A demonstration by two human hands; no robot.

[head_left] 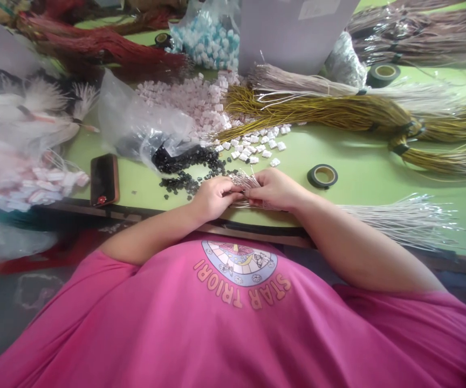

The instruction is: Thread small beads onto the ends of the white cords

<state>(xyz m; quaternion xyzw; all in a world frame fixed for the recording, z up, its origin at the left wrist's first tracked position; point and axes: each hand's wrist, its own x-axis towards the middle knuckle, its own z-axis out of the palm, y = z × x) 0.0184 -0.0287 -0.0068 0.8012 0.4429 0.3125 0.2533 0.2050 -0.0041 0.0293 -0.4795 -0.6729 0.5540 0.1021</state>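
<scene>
A bundle of thin white wires lies along the table's near edge, running under my right forearm. Its tips show bunched between my two hands. My right hand is closed around the wires near their ends. Fingers pinched, my left hand meets it at the tips; a small dark piece seems to be between the fingertips, too small to make out. Just beyond my left hand is a scatter of small black plastic pieces. White connector housings are spread farther back.
A phone lies at the left near the edge, beside bagged white connectors. A black tape roll sits right of my hands. Yellow wire bundles stretch across the back right. A clear plastic bag stands behind the black pieces.
</scene>
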